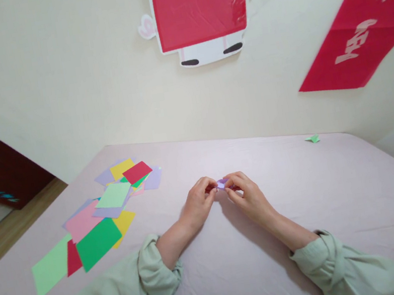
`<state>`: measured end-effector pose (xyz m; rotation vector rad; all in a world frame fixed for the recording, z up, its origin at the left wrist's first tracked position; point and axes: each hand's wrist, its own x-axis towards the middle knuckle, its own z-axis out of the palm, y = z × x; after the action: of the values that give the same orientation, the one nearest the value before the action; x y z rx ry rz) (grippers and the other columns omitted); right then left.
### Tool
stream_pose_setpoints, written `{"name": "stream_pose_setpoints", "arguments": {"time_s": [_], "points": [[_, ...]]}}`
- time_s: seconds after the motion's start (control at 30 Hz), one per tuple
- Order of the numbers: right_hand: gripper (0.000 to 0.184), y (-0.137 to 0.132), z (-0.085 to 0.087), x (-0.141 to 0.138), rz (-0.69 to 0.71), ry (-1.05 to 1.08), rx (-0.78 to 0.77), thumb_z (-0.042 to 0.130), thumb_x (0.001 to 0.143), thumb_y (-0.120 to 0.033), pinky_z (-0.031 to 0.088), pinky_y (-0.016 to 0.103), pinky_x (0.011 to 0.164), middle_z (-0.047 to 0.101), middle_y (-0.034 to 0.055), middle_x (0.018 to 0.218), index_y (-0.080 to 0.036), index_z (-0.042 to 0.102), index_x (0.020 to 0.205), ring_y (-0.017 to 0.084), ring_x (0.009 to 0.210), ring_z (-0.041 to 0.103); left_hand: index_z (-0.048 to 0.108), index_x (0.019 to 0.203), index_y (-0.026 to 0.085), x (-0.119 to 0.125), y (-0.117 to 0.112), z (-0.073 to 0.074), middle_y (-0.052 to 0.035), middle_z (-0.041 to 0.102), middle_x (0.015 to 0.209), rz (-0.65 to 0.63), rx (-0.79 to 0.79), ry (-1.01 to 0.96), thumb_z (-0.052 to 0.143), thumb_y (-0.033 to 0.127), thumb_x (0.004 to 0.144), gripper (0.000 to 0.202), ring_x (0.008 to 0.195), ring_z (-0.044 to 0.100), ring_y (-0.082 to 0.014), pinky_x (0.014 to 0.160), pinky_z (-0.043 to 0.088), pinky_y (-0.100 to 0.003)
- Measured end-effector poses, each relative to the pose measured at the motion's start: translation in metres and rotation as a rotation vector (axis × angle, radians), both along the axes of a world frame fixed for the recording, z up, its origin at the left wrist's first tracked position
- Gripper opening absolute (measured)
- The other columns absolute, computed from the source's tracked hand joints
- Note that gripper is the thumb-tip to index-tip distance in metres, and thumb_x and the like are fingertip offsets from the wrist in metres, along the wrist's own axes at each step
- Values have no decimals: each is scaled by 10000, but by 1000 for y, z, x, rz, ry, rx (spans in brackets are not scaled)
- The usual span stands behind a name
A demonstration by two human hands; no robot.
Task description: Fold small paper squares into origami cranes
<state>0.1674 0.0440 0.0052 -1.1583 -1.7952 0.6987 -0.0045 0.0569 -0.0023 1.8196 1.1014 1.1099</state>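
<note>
While both hands meet over the middle of the table [217, 270], a small piece of purple paper [221, 184] sits between them. The left hand [199, 201] pinches the left end with its thumb and fingers. The right hand [247, 194] pinches the right end the same way, so both grips are closed on the paper. The paper looks folded, but the fingers hide much of it, so I cannot tell its whole shape. Both arms wear light green sleeves [159, 272], rolled up above the wrists.

On the left side of the table, lots of flat colored paper sheets lie in a messy, spread-out pile. A dark green sheet [99, 243] and a light green sheet [50, 267] lie at the near end, with a bit of a red sheet [73, 259] showing between them. A pink sheet [85, 221] lies just past the dark green one. A yellow sheet [121, 169] is at the far end. Over on the far right of the table, well apart from the hands, is a little green folded paper [314, 139]. A red banner [356, 38] hangs on the wall [98, 98] at the right.
</note>
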Motion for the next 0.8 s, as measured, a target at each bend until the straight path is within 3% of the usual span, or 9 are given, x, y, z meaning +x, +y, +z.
{"name": "stream_pose_setpoints", "arguments": {"time_s": [0.27, 0.47, 0.8], "points": [[76, 2, -3, 2, -32, -2, -5, 519, 856, -197, 487, 363, 842, 544, 93, 1092, -197, 582, 814, 210, 1025, 563, 557, 807, 175, 4, 1, -5, -3, 604, 790, -15, -202, -220, 579, 234, 813, 63, 777, 612, -147, 754, 483, -270], [96, 0, -2, 0, -34, 53, -106, 520, 863, -255, 475, 305, 700, 596, 17, 772, -202, 523, 783, 168, 731, 580, 540, 798, 172, 7, 1, -6, 8, 602, 781, 19, -258, -286, 605, 239, 791, 95, 782, 634, -142, 764, 498, -276], [73, 0, -2, -2, -87, -21, -11, 520, 846, -245, 496, 323, 711, 585, 34, 807, -206, 510, 785, 180, 751, 573, 488, 807, 177, 17, -2, -9, 13, 593, 778, 107, -329, -397, 627, 174, 752, 150, 759, 653, -129, 740, 501, -267]]}}
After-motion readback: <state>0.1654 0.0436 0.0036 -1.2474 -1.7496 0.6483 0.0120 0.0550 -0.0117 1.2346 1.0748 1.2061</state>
